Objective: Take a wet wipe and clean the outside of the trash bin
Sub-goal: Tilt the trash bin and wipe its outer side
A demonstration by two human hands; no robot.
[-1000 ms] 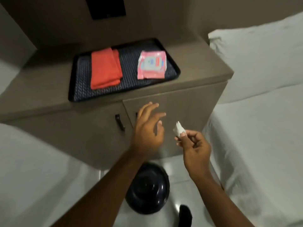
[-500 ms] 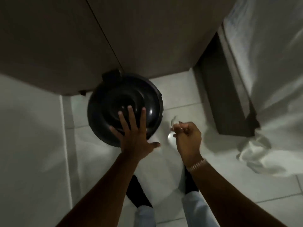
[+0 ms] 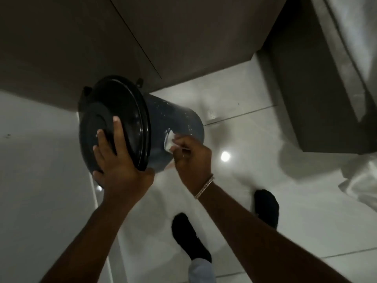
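The black trash bin (image 3: 175,117) is tipped toward me, its glossy round lid (image 3: 106,111) facing left and its dark, speckled side wall showing. My left hand (image 3: 120,160) grips the lid's rim, fingers spread over the lid and thumb under the edge. My right hand (image 3: 191,158) holds a small crumpled white wet wipe (image 3: 169,142) and presses it against the bin's side wall just behind the lid.
A brown cabinet (image 3: 102,37) stands right behind the bin. A dark bed base (image 3: 318,88) with white sheets (image 3: 357,180) hanging down is on the right. The floor is glossy white tile (image 3: 285,211). My two feet in black socks (image 3: 189,237) are below.
My left hand went from hovering above the upright bin to gripping its lid and tipping it toward me. My right hand brought the wipe onto the bin's side.
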